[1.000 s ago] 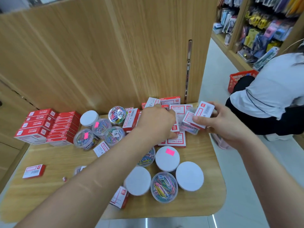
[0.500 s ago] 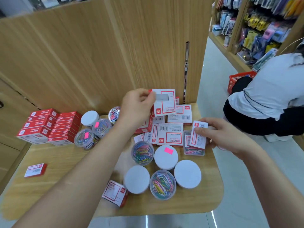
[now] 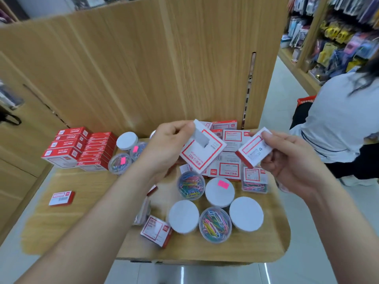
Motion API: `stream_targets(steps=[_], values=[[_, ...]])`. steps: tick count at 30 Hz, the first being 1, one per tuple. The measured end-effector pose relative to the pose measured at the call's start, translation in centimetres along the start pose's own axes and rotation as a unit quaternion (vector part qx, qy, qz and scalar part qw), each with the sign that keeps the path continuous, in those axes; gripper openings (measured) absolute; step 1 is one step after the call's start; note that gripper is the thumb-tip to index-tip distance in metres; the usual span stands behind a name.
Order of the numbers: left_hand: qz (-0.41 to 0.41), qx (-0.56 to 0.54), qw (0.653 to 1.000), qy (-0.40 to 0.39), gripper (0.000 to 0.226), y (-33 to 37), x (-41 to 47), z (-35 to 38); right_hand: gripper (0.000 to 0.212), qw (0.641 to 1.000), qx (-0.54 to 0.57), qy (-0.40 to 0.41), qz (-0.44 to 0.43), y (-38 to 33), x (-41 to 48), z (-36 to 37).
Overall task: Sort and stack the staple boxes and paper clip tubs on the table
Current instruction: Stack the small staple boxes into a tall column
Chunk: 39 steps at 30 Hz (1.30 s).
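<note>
A person [image 3: 338, 124] bends near a red basket [image 3: 306, 100].

We face a tall wooden panel wall [image 3: 143, 68] from 10 to 1 o'clock, with a slotted metal strip [image 3: 249, 87] near its right edge. At 2 o'clock stand shelves [image 3: 338, 37] packed with coloured goods. Pale glossy floor tiles [image 3: 274, 111] run past at 3, where a person [image 3: 338, 124] in a light shirt crouches near a red basket [image 3: 305, 100]. The rounded wooden table [image 3: 82, 191] fills 6 o'clock.
</note>
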<state>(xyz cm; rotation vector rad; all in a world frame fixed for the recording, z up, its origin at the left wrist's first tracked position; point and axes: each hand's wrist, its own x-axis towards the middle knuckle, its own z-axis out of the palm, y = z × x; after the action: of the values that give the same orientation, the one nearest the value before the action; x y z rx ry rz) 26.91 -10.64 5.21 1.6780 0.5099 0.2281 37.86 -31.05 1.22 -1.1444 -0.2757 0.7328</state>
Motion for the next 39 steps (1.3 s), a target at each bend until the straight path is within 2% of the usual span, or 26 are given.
stream_targets(steps=[5,7,11,16,19,21,23,27,30,32,33,37,38,39], values=[[0.016,0.053,0.998,-0.020,0.010,0.5,-1.0,-2.5,0.045,0.980,-0.090,-0.170,0.043,-0.3,-0.7,4.2],[0.017,0.074,0.997,-0.024,0.012,0.8,-1.6,-3.1,0.046,0.973,-0.101,-0.201,0.059,0.1,-0.6,6.1],[0.025,0.059,0.998,-0.004,0.021,1.0,-2.7,-4.8,0.029,0.980,-0.097,-0.169,0.030,1.1,-0.1,9.7],[-0.027,-0.081,0.995,0.043,0.032,0.2,-5.2,-9.0,0.023,0.990,-0.056,-0.129,0.011,2.7,0.6,13.9],[0.030,-0.056,0.991,0.114,0.032,-1.0,-6.7,-12.5,0.027,0.985,-0.081,-0.154,0.007,3.4,1.2,16.9],[0.085,-0.001,0.983,0.162,0.032,-1.8,-7.5,-15.9,0.029,0.974,-0.149,-0.170,-0.017,3.8,2.0,19.0],[0.113,0.039,0.974,0.194,0.033,-2.7,-8.3,-20.1,0.023,0.955,-0.232,-0.177,-0.046,4.4,3.2,20.8],[0.094,0.075,0.967,0.226,0.037,-4.9,-9.5,-27.7,0.016,0.894,-0.398,-0.195,-0.069,6.9,6.5,24.1],[0.070,0.061,0.971,0.222,0.035,-6.9,-9.4,-30.7,0.014,0.819,-0.529,-0.204,-0.088,9.2,8.8,25.8],[0.054,0.065,0.979,0.183,0.033,-8.3,-9.0,-31.2,0.017,0.749,-0.618,-0.213,-0.105,10.3,9.9,26.3],[0.051,0.074,0.983,0.158,0.032,-8.9,-8.7,-31.0,0.019,0.727,-0.643,-0.211,-0.116,10.7,10.2,26.4],[0.065,0.138,0.986,0.061,0.029,-11.0,-7.2,-28.9,0.018,0.705,-0.672,-0.197,-0.117,11.0,10.5,26.4],[0.073,0.161,0.984,0.039,0.029,-11.4,-6.7,-28.4,0.018,0.703,-0.675,-0.195,-0.108,11.0,10.7,26.3],[0.081,0.176,0.981,0.023,0.030,-11.7,-6.4,-27.9,0.017,0.716,-0.663,-0.193,-0.097,11.0,10.9,26.2]])
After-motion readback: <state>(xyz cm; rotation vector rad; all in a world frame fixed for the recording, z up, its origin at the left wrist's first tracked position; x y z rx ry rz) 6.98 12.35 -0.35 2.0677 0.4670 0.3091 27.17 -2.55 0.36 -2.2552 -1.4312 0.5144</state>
